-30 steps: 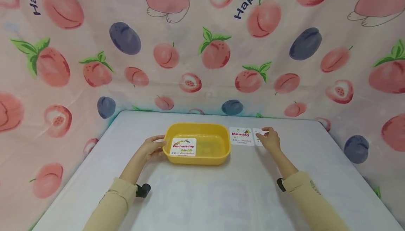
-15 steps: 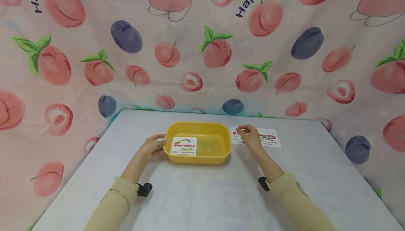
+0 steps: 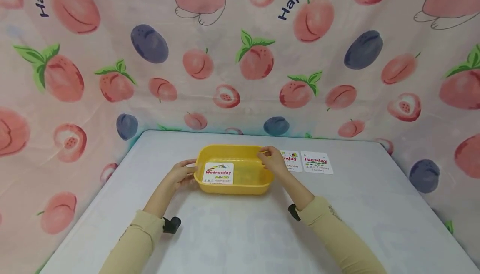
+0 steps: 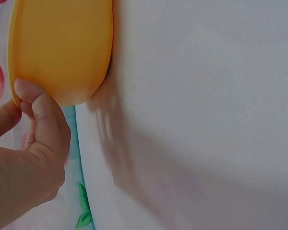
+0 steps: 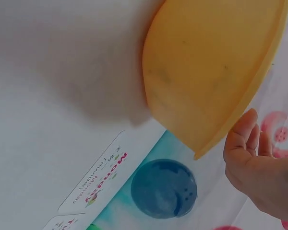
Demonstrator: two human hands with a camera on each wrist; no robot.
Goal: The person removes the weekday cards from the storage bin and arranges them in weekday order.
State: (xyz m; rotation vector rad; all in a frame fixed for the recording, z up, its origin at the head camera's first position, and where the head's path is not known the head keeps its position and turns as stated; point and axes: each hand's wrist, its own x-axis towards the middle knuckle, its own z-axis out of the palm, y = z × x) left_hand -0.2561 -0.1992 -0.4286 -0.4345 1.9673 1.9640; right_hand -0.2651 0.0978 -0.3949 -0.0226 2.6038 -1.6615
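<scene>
A yellow plastic basin (image 3: 232,189) sits on the white table, with a white "Wednesday" card (image 3: 218,173) lying inside at its left. My left hand (image 3: 181,174) pinches the basin's left rim between thumb and fingers, as the left wrist view shows at the edge of the yellow wall (image 4: 62,48). Over the basin's right rim reaches my right hand (image 3: 274,160), fingers loosely bent and holding nothing. In the right wrist view its fingertips are right at the rim of the basin (image 5: 197,72). To the right lies a "Monday" card (image 3: 293,164), partly hidden behind this hand.
Beside the Monday card a "Tuesday" card (image 3: 316,162) lies flat in the same row. Behind the table hangs a pink cloth (image 3: 232,69) printed with peaches and plums. A black strap device (image 3: 172,224) is worn on the left wrist.
My right hand has moved left, from above the Tuesday card, past the Monday card, to the basin's right rim. The Tuesday card now shows fully. My left hand stays on the basin.
</scene>
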